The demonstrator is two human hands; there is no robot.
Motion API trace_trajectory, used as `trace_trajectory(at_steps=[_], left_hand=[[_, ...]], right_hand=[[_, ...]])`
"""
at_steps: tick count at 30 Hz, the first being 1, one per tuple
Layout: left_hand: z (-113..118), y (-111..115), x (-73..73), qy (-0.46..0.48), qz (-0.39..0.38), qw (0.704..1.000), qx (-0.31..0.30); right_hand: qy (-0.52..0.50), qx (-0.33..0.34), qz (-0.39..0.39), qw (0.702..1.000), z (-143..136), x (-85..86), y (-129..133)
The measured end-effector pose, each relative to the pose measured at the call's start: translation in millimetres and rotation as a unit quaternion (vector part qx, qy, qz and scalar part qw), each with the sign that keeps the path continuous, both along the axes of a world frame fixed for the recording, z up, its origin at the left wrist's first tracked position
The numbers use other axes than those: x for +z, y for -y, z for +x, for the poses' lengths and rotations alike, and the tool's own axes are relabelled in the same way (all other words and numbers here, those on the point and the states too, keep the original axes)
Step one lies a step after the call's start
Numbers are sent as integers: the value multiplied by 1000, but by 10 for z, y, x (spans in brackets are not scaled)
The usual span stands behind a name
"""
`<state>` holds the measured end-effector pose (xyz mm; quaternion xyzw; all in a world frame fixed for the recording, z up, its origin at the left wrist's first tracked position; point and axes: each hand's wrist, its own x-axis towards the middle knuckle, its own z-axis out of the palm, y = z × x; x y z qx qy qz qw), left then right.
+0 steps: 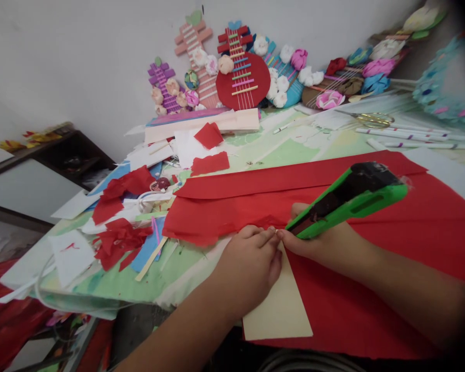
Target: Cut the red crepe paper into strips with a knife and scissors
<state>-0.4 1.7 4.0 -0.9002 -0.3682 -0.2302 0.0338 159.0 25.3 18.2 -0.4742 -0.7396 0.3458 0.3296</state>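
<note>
The right grip (pixel 325 245) is closed around a green-and-black tool (pixel 356 199), its thumb along the near side and a finger showing at the far side. The left grip (pixel 250 268) is curled, its fingers bunched over the far end of a cream card (pixel 279 310); whether they pinch it or only press cannot be told, as the fingertips hide that spot. The tips of both grips meet, or nearly so, just past the card's far end.

The tool's narrow end lies at the right thumb, beside the left fingertips. Its long axis slants from there up and away to the right, above the right grip, where the broad end stands out. What the narrow end touches is hidden.

The card lies between the two wrists, nearer the person than the grips. Its long axis runs roughly straight away from the person, the far end under the left fingers. Beneath the card and the right grip spreads red paper (pixel 333 312), with a long folded band beyond the grips, slanting upward to the right.

Left of the left grip, on the surface (pixel 294 152), lie crumpled red scraps (pixel 120 243) and a thin stick (pixel 151 258). Well beyond the right grip are scissors (pixel 374 120) and white tubes (pixel 406 135); beyond both grips, decorated lutes (pixel 227 85) lean at the wall.
</note>
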Motion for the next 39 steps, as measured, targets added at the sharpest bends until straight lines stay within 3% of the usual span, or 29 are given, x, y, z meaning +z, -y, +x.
trace_trajectory(at_steps=[26,39], left_hand=[[-1,1,-2,0,0,1000,3],[0,-7,-6,-9,-9,1000,-2]], right_hand=[[-20,-29,2,999,23,-89,-22],[36,-17,106,994,-3,-102,-9]])
